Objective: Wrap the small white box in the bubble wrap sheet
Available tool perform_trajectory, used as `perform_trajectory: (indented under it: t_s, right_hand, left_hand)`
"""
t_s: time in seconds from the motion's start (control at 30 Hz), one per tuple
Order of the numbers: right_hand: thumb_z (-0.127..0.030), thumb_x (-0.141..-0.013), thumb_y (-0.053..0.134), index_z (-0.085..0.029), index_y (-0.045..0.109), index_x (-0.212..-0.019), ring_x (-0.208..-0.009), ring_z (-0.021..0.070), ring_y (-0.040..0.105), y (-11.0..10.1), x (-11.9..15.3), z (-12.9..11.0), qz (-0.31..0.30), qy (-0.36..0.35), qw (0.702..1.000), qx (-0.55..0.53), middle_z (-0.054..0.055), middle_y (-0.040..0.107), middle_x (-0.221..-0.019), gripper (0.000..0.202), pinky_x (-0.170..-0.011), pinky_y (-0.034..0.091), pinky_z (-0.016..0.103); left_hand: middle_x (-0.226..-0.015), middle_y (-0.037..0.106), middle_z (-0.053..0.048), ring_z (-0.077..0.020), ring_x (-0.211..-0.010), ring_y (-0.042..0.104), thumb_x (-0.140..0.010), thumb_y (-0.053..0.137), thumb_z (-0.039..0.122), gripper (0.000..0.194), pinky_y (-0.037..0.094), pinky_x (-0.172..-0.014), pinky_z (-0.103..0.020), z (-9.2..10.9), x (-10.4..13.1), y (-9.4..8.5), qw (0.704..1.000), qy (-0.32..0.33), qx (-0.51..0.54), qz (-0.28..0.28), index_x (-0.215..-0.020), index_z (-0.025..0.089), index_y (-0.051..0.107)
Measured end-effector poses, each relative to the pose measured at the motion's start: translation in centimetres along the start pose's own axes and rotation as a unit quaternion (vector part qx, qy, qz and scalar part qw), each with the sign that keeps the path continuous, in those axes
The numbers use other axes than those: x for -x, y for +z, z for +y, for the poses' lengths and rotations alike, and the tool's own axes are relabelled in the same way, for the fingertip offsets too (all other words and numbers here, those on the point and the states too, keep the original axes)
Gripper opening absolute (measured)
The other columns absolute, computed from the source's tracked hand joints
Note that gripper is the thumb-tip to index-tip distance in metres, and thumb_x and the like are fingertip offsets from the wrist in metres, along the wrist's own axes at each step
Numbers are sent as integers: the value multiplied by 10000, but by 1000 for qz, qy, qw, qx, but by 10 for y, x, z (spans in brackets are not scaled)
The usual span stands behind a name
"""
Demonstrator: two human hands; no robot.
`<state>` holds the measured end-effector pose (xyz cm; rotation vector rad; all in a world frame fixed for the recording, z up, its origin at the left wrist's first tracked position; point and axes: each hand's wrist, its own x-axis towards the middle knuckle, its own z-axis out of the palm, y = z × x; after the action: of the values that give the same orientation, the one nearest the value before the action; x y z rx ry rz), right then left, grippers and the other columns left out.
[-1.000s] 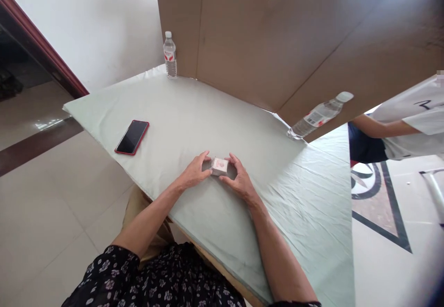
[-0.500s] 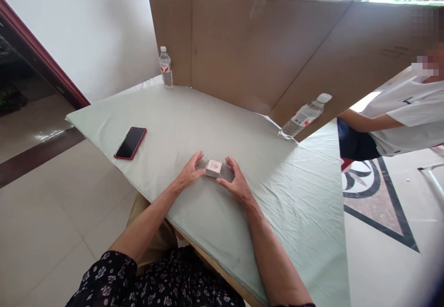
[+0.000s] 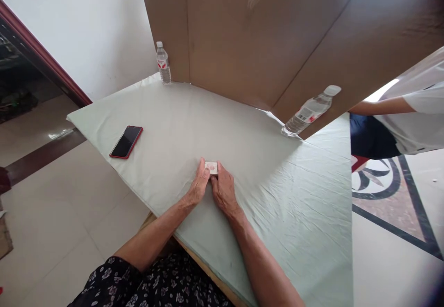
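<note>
Small white card box with red print (image 3: 211, 168): sitting between 2 hands, toward the near edge of the pale green cloth-covered table (image 3: 180, 131), with printed face turned upward. Pressing the left flank with the bare left hand (image 3: 198, 186), fingers extended forward, thumb lying over the near left corner. Pressing the right flank with the bare right hand (image 3: 225, 191), fingers alongside, thumb tucked low at the near side. Gripping the box with the 2 hands together. Not revealing contact or clearance between box underside and cloth; being unable to tell.

Probably calling for light, equal pressure from the 2 sides; likely risking dented walls under a hard squeeze. Seemingly benefiting from fingertips placed at matching heights, so avoiding twist or tilt. Partly covering the print with the left thumb; likely improving the view by shifting that thumb toward the edge.

Having 1 black-screened rectangular smartphone in a red case (image 3: 126, 141) lying well apart at the left. Facing 1 tall brown cardboard panel (image 3: 236, 43), with 1 upright clear plastic bottle (image 3: 163, 65) at the left and 1 slanted-looking clear plastic bottle (image 3: 310, 112) at the right.
</note>
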<state>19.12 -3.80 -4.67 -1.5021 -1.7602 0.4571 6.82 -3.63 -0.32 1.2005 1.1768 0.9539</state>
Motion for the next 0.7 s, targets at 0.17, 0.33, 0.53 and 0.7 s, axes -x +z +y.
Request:
perform_trajectory:
  t_s: [0.17, 0.33, 0.53, 0.7]
  right_hand:
    - [-387, -892, 523, -179, 312, -1545, -1449, 324, 393, -19, 6, 1, -13, 55, 994, -98, 173, 400, -1576, 717, -1187, 312, 584]
    - [-545, -945, 483, -215, 293, -1559, -1453, 323, 395, -22, 18, -14, -5, 129, 974, -186, 162, 366, -1599, 723, -1176, 345, 572]
    - [-633, -969, 365, -178, 296, -1553, -1481, 279, 357, -15, 14, -34, -39, 110, 980, -159, 160, 371, -1597, 743, -1221, 302, 509]
    - [-639, -969, 373, -205, 302, -1552, -1481, 289, 354, -13, 15, -32, -17, 112, 984, -141, 152, 378, -1593, 730, -1215, 300, 536]
  left_hand:
    - [-1705, 15, -39, -181, -1575, -18, -1003, 266, 614, 753, 22, -1292, -372, -3, 12, -19, 1000, 0, 22, 21, -1613, 203, 105]
    - [-1704, 72, -27, -216, -1575, 13, -987, 256, 666, 767, 80, -1292, -356, -15, 16, -26, 999, 7, 43, 23, -1606, 221, 172]
    - [-1700, 87, -43, -201, -1577, 57, -998, 252, 622, 754, 84, -1299, -370, -1, 10, -2, 998, 2, 65, -17, -1601, 177, 180]
    - [-1698, 102, -48, -215, -1577, 51, -984, 280, 646, 769, 56, -1299, -376, 5, 9, -15, 998, 0, 48, -36, -1596, 185, 210]
